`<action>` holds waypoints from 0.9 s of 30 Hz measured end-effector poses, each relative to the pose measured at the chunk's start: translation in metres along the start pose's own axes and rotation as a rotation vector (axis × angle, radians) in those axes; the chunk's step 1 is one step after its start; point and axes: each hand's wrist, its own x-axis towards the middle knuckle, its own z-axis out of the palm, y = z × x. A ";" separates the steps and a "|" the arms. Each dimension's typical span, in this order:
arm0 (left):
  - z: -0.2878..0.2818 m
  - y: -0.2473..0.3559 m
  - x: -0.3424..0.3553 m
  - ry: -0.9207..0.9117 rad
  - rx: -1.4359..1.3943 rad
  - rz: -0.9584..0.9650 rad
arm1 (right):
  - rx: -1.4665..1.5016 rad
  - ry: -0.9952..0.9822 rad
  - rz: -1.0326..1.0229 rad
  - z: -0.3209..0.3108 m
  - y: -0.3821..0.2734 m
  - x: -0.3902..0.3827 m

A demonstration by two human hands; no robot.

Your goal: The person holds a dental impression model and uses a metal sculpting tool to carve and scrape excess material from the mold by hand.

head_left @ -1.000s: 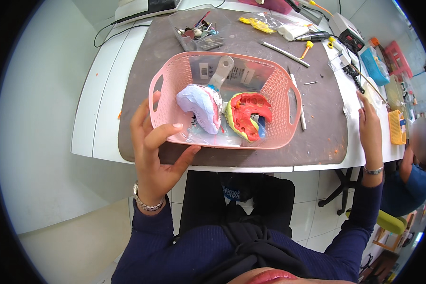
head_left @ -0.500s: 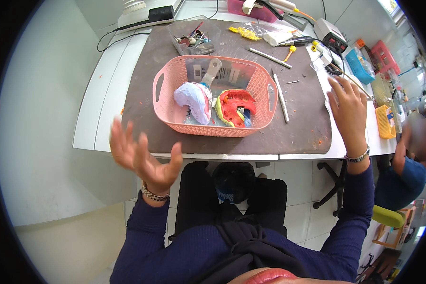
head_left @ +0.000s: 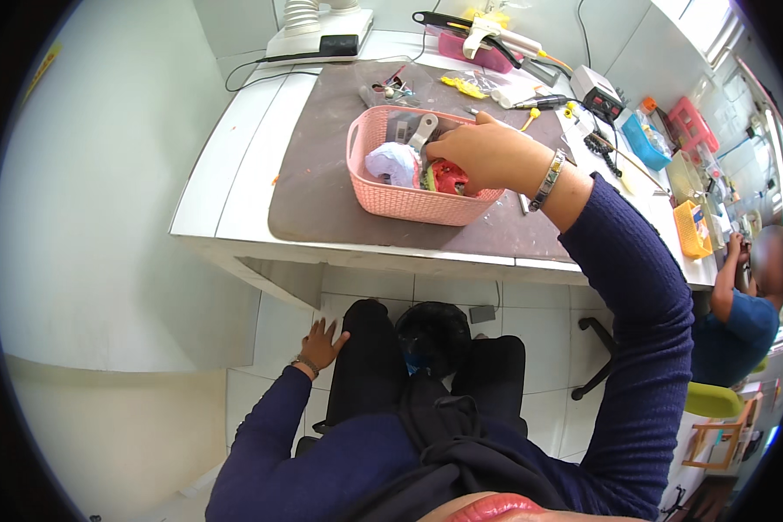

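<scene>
My right hand (head_left: pixel 487 157) reaches over the right side of a pink perforated basket (head_left: pixel 426 209), fingers bent down onto a red dental impression (head_left: pixel 448 177) with a yellow-green edge. Its fingertips are partly hidden, so a grip cannot be made out. To the left in the basket lies a pale lilac dental impression (head_left: pixel 393 163), with a grey tray handle (head_left: pixel 424 130) sticking up behind it. Below the table, my left hand (head_left: pixel 324 345) rests beside my left thigh with its fingers spread, holding nothing.
The basket stands on a brown mat (head_left: pixel 322 204). Behind it are a clear box of small tools (head_left: pixel 396 87), yellow pieces (head_left: pixel 465 85) and a handpiece (head_left: pixel 539 102). At the right are a control box (head_left: pixel 596 91), a blue basket (head_left: pixel 645 139) and a seated person (head_left: pixel 739 322).
My right hand has moved left from the table's right side into the basket. The left hand has dropped from the table's front edge to my thigh. The view has shifted.
</scene>
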 end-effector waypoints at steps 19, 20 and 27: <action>-0.067 0.058 -0.028 -0.220 -0.265 0.236 | 0.006 0.400 0.164 -0.031 -0.007 -0.042; -0.072 0.066 -0.028 -0.214 -0.303 0.258 | 0.009 0.430 0.179 -0.032 -0.007 -0.046; -0.099 0.122 -0.041 -0.388 -0.688 0.429 | 0.226 0.601 0.185 -0.026 0.010 -0.055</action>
